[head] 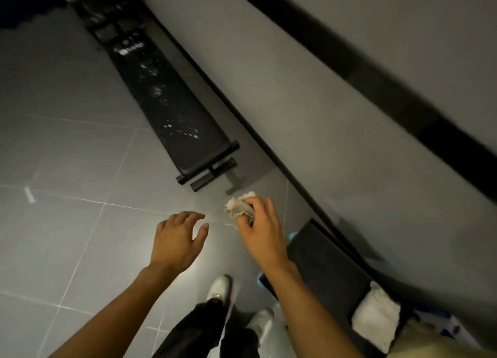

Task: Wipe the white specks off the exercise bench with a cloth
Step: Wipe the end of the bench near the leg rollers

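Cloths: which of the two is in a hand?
The crumpled beige cloth, gripped by the right hand. The white folded cloth lies on the black box, touched by neither hand.

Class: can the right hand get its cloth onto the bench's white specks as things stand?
Probably not without stepping closer: right hand and cloth hang short of the bench; only floor lies between.

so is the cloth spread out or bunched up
Bunched up: the cloth is a crumpled wad held in the right hand, fingers curled round it.
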Tool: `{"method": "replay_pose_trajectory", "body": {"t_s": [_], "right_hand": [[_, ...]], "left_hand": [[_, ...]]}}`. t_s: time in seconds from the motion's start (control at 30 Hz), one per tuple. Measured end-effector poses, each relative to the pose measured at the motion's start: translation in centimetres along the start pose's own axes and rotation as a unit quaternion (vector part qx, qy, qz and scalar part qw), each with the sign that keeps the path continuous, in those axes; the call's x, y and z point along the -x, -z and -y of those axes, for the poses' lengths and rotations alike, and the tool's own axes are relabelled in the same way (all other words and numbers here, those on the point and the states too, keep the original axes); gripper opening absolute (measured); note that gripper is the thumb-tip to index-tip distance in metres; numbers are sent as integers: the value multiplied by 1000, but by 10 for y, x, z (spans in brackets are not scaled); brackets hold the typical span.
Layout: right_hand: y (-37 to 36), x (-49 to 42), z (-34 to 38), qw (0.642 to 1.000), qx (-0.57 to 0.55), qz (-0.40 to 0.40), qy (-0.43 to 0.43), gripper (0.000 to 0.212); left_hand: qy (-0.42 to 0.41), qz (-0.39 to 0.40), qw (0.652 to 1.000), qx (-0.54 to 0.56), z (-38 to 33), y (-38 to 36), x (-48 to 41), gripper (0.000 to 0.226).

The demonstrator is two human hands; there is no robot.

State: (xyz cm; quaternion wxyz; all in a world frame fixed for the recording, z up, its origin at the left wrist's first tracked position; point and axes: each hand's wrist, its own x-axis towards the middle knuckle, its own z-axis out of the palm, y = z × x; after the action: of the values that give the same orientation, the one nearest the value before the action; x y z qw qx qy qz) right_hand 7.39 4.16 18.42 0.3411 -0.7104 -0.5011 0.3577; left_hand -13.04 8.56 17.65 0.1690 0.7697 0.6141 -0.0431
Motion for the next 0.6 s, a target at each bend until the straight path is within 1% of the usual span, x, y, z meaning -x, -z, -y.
{"method": "replay_pose_trajectory", "body": {"t_s": [0.1, 0.23, 0.4, 0.5, 0.6], "right_hand": [[-7, -20, 81, 997, 41, 33, 63, 25], [-38, -52, 203, 987, 67, 44, 142, 26], [-94, -84, 348, 961, 129, 35, 240, 23], [-135, -102, 419, 944, 152, 20, 292, 21], [-177, -120, 473, 934, 166, 4, 316, 19]], "left_hand": [[30, -65, 997, 24, 28, 67, 1, 58], [65, -141, 987, 49, 86, 158, -4, 57], [45, -245, 965, 79, 181, 273, -18, 62], [34, -298, 952, 68, 243, 333, -29, 59], [31, -329, 942, 66, 305, 376, -43, 56]]}}
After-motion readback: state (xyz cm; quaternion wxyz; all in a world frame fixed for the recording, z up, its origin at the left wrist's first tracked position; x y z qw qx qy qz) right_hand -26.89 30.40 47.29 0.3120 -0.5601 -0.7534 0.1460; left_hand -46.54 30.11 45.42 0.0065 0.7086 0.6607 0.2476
